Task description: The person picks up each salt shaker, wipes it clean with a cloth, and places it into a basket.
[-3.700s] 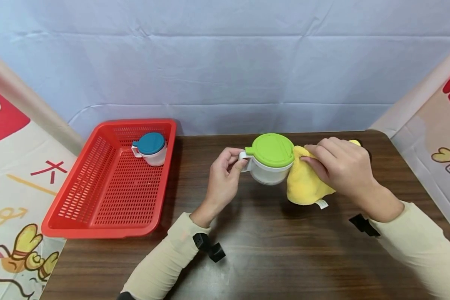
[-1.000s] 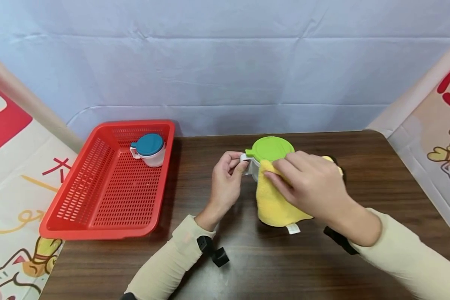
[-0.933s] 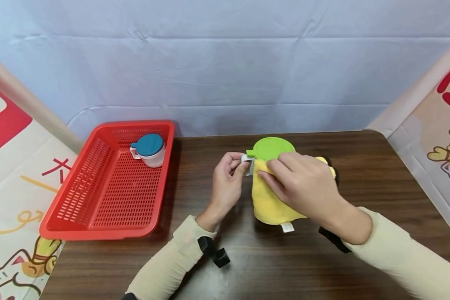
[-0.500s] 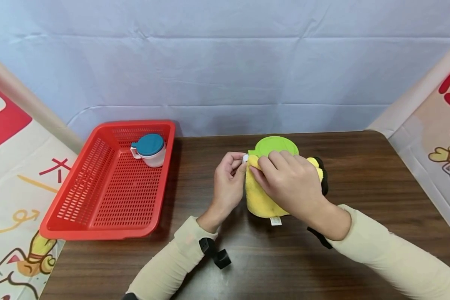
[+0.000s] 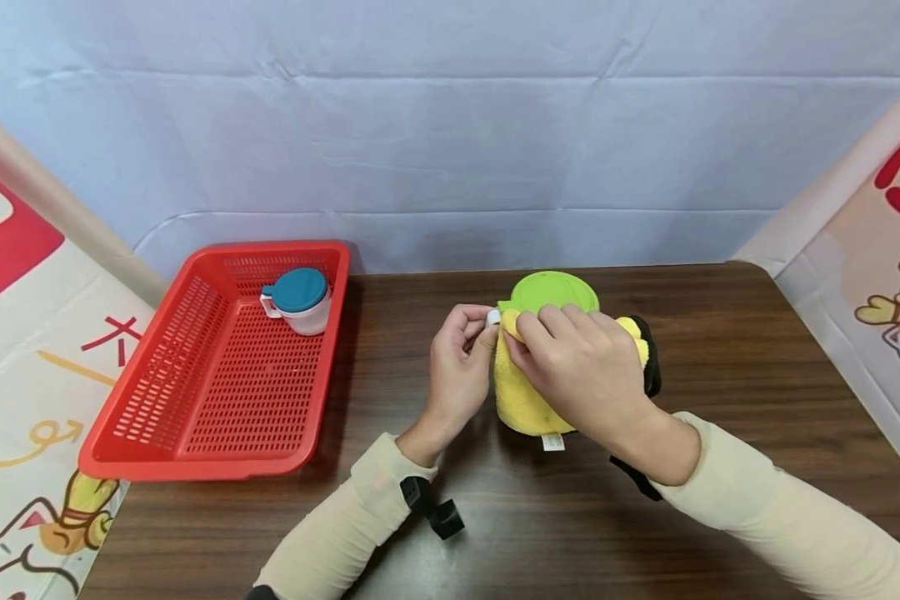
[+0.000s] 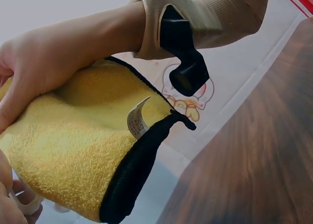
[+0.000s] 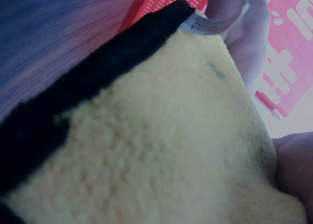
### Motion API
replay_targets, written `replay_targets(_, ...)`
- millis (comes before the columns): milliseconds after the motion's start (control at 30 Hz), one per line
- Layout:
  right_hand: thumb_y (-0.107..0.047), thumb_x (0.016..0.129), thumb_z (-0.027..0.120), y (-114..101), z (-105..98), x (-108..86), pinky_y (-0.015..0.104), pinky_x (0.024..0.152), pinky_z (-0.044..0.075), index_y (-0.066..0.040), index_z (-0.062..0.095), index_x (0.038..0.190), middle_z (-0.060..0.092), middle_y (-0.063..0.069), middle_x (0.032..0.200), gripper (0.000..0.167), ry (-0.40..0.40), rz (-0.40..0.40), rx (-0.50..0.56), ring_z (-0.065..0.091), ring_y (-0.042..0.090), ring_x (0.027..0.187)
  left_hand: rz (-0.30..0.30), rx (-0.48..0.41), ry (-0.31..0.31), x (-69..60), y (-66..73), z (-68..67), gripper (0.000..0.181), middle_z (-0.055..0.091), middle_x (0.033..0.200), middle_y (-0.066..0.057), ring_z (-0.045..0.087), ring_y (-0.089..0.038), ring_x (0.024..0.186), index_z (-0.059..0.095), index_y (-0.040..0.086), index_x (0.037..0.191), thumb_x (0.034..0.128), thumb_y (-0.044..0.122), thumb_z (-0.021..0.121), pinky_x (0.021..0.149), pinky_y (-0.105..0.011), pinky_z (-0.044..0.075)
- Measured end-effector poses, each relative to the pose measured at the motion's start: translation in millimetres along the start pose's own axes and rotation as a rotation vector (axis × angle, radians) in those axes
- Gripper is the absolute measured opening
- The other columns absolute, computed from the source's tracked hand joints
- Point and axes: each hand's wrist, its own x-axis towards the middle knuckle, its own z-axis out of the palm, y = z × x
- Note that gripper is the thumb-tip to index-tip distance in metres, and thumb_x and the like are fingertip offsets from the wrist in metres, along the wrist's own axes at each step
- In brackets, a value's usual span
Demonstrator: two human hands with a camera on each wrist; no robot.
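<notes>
My left hand (image 5: 457,367) pinches the white handle (image 5: 492,317) of a clear cup with a green lid (image 5: 555,290). My right hand (image 5: 587,367) grips a yellow cloth (image 5: 525,396) with black edging and a white tag (image 5: 552,442), held against the cup's near side. The cloth and the right hand cover most of the cup's body. In the left wrist view the cloth (image 6: 73,145) hangs from the right hand (image 6: 44,62). Cloth (image 7: 161,126) fills most of the right wrist view.
A red basket (image 5: 315,400) stands on the left of the brown wooden table (image 5: 757,358). Inside it, at the back right, is a clear cup with a blue lid (image 5: 300,289). A pale cloth wall (image 5: 450,150) rises behind the table.
From the cup's right side, my right hand and the cloth have moved left across its front, close to the handle. Over the last half second they have barely shifted. The left hand keeps its hold.
</notes>
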Motion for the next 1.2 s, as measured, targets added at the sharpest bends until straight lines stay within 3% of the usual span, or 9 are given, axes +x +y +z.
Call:
replay_targets(333, -0.012, 0.099, 0.054, 2, 0, -2.0, 0.027, 0.042, 0.018, -0.008, 0.045, 0.067, 0.031, 0.001, 0.057, 0.034, 0.075, -0.035, 0.005, 0.027, 0.018, 0.045, 0.012, 0.008, 0.017, 2.4, -0.2, -2.9, 0.017, 0.072, 0.112, -0.025, 0.069, -0.024, 0.1, 0.058, -0.01, 0.113, 0.0992, -0.002, 0.061, 0.082, -0.028, 0.055)
replay_targets(467, -0.012, 0.099, 0.056, 4, -2, -3.7, 0.028, 0.042, 0.019, -0.007, 0.045, 0.067, 0.031, 0.001, 0.058, 0.034, 0.087, -0.042, 0.005, 0.028, 0.018, 0.045, 0.013, 0.001, 0.027, 3.3, 1.1, -3.9, 0.016, 0.072, 0.111, -0.025, 0.068, -0.021, 0.099, 0.058, -0.011, 0.113, 0.0987, -0.003, 0.061, 0.08, -0.025, 0.053)
replay_targets(700, -0.016, 0.099, 0.057, 10, -5, -6.3, 0.029, 0.041, 0.02, -0.007, 0.045, 0.066, 0.033, 0.002, 0.058, 0.037, 0.116, -0.052, 0.022, 0.028, 0.019, 0.045, -0.003, -0.02, 0.025, 4.2, 0.5, -5.8, 0.016, 0.071, 0.111, -0.026, 0.068, -0.026, 0.1, 0.057, -0.011, 0.113, 0.0985, -0.004, 0.061, 0.081, -0.021, 0.051)
replay_targets(900, -0.021, 0.103, 0.056, 17, -10, -8.1, 0.03, 0.04, 0.023, -0.005, 0.048, 0.068, 0.036, 0.003, 0.059, 0.039, 0.129, -0.082, 0.074, 0.031, 0.021, 0.046, 0.0, -0.026, 0.025, 4.6, 1.0, -6.4, 0.016, 0.071, 0.111, -0.027, 0.068, -0.018, 0.098, 0.058, -0.011, 0.112, 0.0975, -0.005, 0.061, 0.081, -0.022, 0.052)
replay_targets(1200, -0.028, 0.104, 0.058, 29, -14, -11.4, 0.031, 0.038, 0.026, -0.004, 0.059, 0.073, 0.041, 0.003, 0.059, 0.039, 0.171, -0.103, 0.156, 0.033, 0.02, 0.046, -0.001, -0.024, 0.006, 4.4, 3.1, -8.2, 0.017, 0.071, 0.111, -0.026, 0.069, -0.022, 0.101, 0.057, -0.011, 0.112, 0.0974, -0.005, 0.062, 0.084, -0.024, 0.053)
